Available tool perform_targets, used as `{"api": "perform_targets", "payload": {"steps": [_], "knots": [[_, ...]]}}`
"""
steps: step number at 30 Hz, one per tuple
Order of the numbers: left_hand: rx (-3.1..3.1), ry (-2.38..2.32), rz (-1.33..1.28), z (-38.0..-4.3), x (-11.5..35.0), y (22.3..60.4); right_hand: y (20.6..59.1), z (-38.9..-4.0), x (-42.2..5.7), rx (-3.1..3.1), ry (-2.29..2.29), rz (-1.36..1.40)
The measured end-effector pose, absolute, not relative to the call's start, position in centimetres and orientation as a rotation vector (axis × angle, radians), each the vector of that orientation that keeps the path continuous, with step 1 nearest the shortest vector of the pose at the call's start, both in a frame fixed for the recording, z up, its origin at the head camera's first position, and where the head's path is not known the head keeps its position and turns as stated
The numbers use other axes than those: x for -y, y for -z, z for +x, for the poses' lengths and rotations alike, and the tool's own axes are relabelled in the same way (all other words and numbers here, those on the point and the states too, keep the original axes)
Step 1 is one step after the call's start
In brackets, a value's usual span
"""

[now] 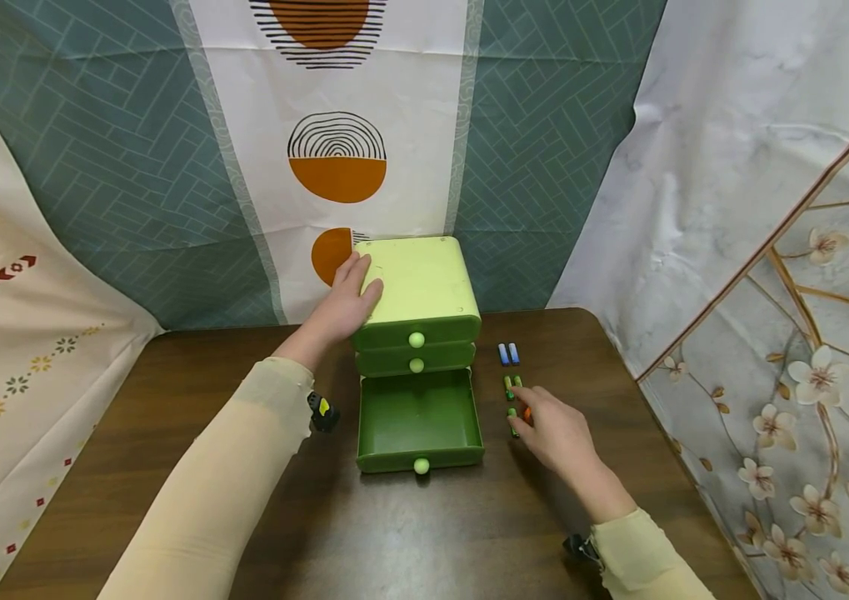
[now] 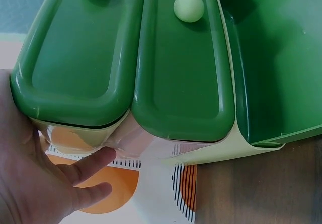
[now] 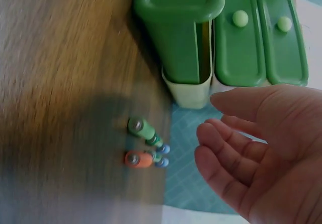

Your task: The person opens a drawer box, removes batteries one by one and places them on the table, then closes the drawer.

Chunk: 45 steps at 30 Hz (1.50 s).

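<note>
A green drawer cabinet with a pale yellow-green top stands on the table, its bottom drawer pulled out with a bare floor. My left hand rests on the left edge of the cabinet's top, fingers spread along its side. To the right, small batteries lie in rows: blue batteries at the back, green batteries in the middle, a green battery and an orange battery in front. Over the front row hovers my right hand, fingers loosely bent; the right wrist view shows nothing between them.
The two upper drawers, with round pale knobs, are pushed in. Behind the brown wooden table hangs a patterned cloth. A white flowered cloth runs along the right side, another cloth along the left.
</note>
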<state>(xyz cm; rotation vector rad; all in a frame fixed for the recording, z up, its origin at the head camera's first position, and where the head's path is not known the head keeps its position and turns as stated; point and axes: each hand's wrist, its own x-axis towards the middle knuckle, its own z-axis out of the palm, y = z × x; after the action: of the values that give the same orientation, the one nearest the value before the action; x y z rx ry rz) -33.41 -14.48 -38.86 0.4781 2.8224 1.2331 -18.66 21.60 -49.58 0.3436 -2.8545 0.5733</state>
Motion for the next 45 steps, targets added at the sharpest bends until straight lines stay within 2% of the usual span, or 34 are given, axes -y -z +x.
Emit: {"api": "perform_targets", "payload": {"steps": [22,45], "knots": [[-2.821,-1.227,0.476,-33.4,14.5,38.9,48.9,-15.3,-15.5,2.556,-0.628,0.725],[-2.822,-1.237,0.480,-33.3,14.6,38.9,50.9,-14.4,-12.6,2.339,-0.555,1.143]]}}
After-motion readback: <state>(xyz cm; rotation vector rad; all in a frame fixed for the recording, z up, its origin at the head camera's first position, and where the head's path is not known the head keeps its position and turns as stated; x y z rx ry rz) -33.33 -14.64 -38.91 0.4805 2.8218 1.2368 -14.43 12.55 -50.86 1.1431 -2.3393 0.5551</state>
